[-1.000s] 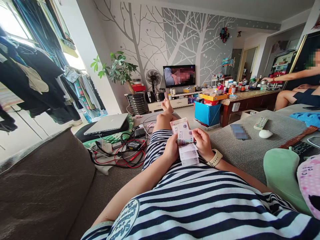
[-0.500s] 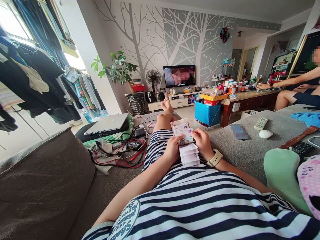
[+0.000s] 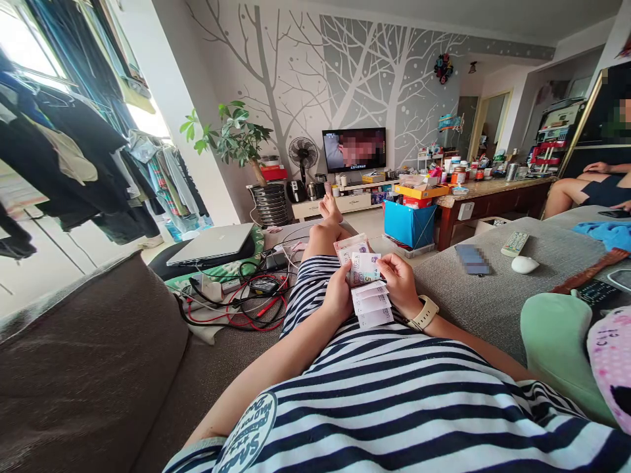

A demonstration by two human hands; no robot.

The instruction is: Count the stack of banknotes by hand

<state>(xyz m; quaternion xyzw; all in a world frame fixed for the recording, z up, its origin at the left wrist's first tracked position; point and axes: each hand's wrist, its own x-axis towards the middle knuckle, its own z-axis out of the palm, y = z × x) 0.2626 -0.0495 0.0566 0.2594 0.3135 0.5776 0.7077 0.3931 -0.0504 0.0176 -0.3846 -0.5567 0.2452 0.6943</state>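
Note:
Over my striped lap, my left hand (image 3: 338, 293) is closed round a stack of banknotes (image 3: 365, 279), gripping it from the left side. My right hand (image 3: 400, 282), with a pale watch on the wrist, pinches the top purple note at its right edge. Several pale notes fan downward from the bundle toward my body. A few pinkish notes stick up behind the top one. I am lying on a grey sofa (image 3: 488, 295) with my legs stretched out.
A laptop (image 3: 211, 243) and a tangle of red and black cables (image 3: 246, 295) lie to my left. On the sofa at right lie a remote (image 3: 514, 243), a white mouse (image 3: 524, 264) and a green cushion (image 3: 557, 341). Another person (image 3: 591, 187) sits at far right.
The top purple note has been folded down over the fanned notes. The person at far right has pulled the outstretched arm back from the counter.

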